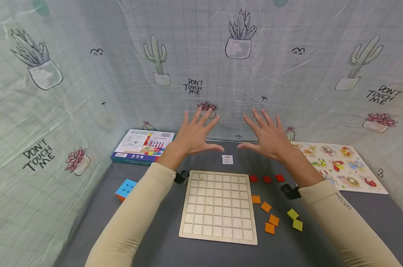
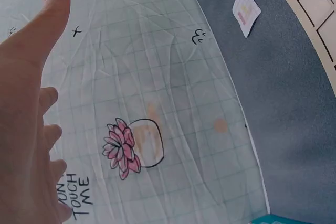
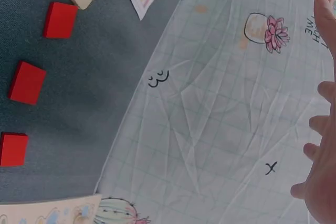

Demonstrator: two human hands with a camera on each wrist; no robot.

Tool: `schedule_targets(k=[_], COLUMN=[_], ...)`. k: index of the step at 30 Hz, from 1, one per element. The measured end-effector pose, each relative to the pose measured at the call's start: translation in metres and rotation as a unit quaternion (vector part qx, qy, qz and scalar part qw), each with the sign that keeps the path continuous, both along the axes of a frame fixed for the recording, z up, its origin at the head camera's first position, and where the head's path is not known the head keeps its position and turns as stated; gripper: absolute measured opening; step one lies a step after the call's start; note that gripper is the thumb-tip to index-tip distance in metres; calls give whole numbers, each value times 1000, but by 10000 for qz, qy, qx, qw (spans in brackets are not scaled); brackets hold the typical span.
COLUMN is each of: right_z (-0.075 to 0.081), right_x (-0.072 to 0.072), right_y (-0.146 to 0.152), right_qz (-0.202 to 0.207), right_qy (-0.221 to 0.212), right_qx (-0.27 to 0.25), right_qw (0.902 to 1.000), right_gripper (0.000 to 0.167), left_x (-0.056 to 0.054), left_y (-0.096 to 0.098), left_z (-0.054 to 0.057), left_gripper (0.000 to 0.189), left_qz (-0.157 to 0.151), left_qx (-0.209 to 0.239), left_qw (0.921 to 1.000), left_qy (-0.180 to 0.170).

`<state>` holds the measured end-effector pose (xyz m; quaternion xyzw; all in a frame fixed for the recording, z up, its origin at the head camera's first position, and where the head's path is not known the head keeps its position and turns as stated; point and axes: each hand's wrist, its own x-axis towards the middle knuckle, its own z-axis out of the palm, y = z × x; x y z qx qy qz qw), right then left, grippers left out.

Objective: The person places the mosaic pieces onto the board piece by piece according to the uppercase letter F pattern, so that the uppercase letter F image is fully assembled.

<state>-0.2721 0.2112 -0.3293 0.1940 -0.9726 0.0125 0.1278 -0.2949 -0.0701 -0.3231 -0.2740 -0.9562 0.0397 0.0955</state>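
Note:
Both hands are raised over the far part of the table with fingers spread, holding nothing. The left hand (image 1: pixel 196 135) is up beyond the far left corner of a wooden grid board (image 1: pixel 218 240). On the other side, the right hand (image 1: pixel 269 139) mirrors it, thumb toward the left thumb, the two apart. A small printed card (image 1: pixel 227 159) lies on the table between and below them. To the right of the board lie red square tiles (image 1: pixel 267 179), several orange tiles (image 1: pixel 266 207) and two yellow-green tiles (image 1: pixel 297 225).
A boxed set (image 1: pixel 142 146) sits at the back left, with a blue and orange puzzle cube (image 1: pixel 126 188) nearer, beside the left sleeve. An insect puzzle board (image 1: pixel 348 168) lies at the back right, partly behind the right forearm. A printed curtain (image 1: pixel 218 70) encloses the table's back and sides.

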Motion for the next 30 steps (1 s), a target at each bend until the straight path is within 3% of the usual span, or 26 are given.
schedule_targets(k=[4, 14, 24, 30], right_z=[3, 8, -24, -53], right_x=[8, 50, 69, 74], right_y=[2, 17, 38, 45], right_qz=[72, 447, 498, 580], right_qy=[-25, 179, -227, -677], right_qx=[-90, -422, -958, -1477], right_qw=[9999, 9979, 9939, 9850], right_gripper=[103, 95, 82, 75], left_x=[7, 37, 63, 83], left_y=[-3, -25, -51, -60], left_z=[2, 6, -25, -46], left_gripper=[110, 107, 102, 100], left_qz=[-18, 40, 51, 85], left_qx=[61, 565, 979, 1198], left_qw=[10000, 9983, 9946, 9911], left_qy=[-38, -146, -326, -583])
